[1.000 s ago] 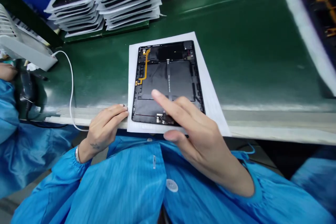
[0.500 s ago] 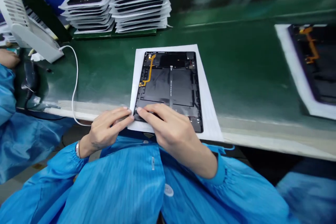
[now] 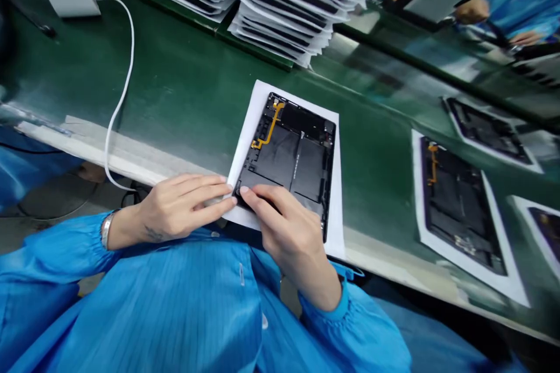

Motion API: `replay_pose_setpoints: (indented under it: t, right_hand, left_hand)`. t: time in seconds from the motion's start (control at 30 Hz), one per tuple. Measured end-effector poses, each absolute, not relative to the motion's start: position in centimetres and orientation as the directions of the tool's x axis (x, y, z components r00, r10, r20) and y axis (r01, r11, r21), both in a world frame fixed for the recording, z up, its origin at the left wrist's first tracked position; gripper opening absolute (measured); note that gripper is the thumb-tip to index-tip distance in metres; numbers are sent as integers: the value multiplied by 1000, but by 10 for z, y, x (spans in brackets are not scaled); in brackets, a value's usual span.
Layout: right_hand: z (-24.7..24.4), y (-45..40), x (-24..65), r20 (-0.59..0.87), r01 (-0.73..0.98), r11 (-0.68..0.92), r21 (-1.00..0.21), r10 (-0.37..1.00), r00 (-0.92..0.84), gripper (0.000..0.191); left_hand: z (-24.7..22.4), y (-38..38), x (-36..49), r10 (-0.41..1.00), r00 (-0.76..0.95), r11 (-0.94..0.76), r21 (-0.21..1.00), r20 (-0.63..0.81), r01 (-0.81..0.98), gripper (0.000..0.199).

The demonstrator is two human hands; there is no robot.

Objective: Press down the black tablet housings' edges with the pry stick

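An opened black tablet housing (image 3: 280, 157) lies on a sheet of white paper (image 3: 335, 186) at the bench's front edge. An orange flex cable (image 3: 268, 134) runs down its left side. My left hand (image 3: 184, 205) rests with fingers stretched out, their tips at the housing's lower left corner and the paper beside it. Over the lower part of the housing is my right hand (image 3: 289, 230), fingers curled and the thumb and forefinger pressed down near that same corner. Whatever may lie under those fingertips is hidden.
Tall stacks of paper-interleaved dark panels (image 3: 293, 6) stand at the back. A white cable (image 3: 125, 81) crosses the green bench (image 3: 188, 70) on the left. More tablet housings (image 3: 464, 204) lie on paper at the right. Co-workers' hands (image 3: 472, 10) show across the bench.
The view has turned to the right, bringing more housings and co-workers into sight. Both hands stay at the housing's lower left corner, with little change in their pose.
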State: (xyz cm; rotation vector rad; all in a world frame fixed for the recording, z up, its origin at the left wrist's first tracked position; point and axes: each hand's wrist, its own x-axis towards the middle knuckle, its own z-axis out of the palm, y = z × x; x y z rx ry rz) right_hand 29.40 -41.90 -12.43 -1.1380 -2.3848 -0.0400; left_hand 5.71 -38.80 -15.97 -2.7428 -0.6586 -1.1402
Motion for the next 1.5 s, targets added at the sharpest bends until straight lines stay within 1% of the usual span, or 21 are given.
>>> replay_pose_setpoints:
  t: [0.13, 0.2, 0.27, 0.37, 0.47, 0.57, 0.67, 0.77, 0.87, 0.97, 1.07, 1.13, 1.2, 1.27, 1.33, 1.4, 1.47, 1.5]
  right_hand:
    - [-123, -418, 294, 405, 741, 642, -195, 741, -536, 32]
    - [-120, -417, 294, 411, 734, 658, -166, 723, -556, 30]
    - [-115, -416, 295, 398, 726, 679, -111, 699, -594, 28]
    - [-103, -414, 294, 313, 704, 708, -44, 679, -664, 29]
    - [-91, -409, 293, 224, 684, 730, -3, 667, -711, 31]
    - [-83, -403, 293, 150, 654, 756, -3, 647, -748, 31]
    - [-80, -401, 293, 121, 647, 763, -17, 643, -756, 30]
    - [-79, -402, 291, 142, 643, 766, 17, 635, -759, 27]
    - [-79, -403, 288, 166, 641, 766, 47, 627, -761, 28]
    - [-82, -401, 288, 167, 651, 758, 43, 637, -753, 28]
    - [-89, -401, 294, 195, 650, 759, -23, 641, -742, 30]
    - [-96, -405, 300, 269, 682, 723, -107, 682, -680, 30]
    - [-103, -413, 305, 363, 731, 656, -188, 738, -569, 33]
    - [-110, -421, 308, 439, 760, 604, -239, 765, -470, 38]
    - [-116, -427, 310, 460, 755, 596, -273, 770, -442, 36]
    - [-122, -430, 310, 441, 740, 609, -285, 769, -463, 33]
    - [-128, -430, 309, 439, 734, 633, -245, 747, -499, 30]
    - [-131, -430, 309, 458, 734, 646, -209, 728, -510, 26]
  left_hand:
    - [-159, -387, 59, 355, 608, -898, 78, 710, 434, 21]
    - [-157, -387, 61, 342, 604, -902, 70, 720, 427, 20]
    - [-157, -387, 62, 335, 601, -901, 61, 726, 429, 20]
    - [-159, -389, 64, 367, 586, -887, 82, 723, 454, 18]
    - [-163, -390, 64, 364, 578, -896, 104, 730, 432, 15]
    - [-165, -391, 63, 345, 598, -910, 103, 724, 400, 18]
    - [-165, -391, 61, 374, 604, -904, 128, 704, 409, 22]
    - [-165, -391, 60, 388, 612, -900, 141, 689, 412, 24]
    - [-164, -391, 60, 382, 642, -903, 123, 665, 411, 25]
    - [-163, -390, 58, 377, 639, -905, 120, 671, 407, 23]
    - [-164, -390, 52, 381, 663, -909, 128, 644, 398, 27]
    - [-164, -391, 49, 365, 686, -917, 117, 629, 381, 28]
    - [-165, -392, 49, 345, 688, -921, 89, 639, 379, 24]
    - [-164, -394, 52, 337, 671, -912, 52, 661, 407, 17]
    - [-163, -394, 55, 338, 651, -896, 20, 679, 444, 11]
    - [-161, -393, 59, 342, 639, -886, 9, 689, 464, 12]
    - [-157, -392, 60, 351, 643, -882, 10, 681, 471, 16]
    - [-155, -391, 61, 354, 649, -881, 9, 673, 472, 18]
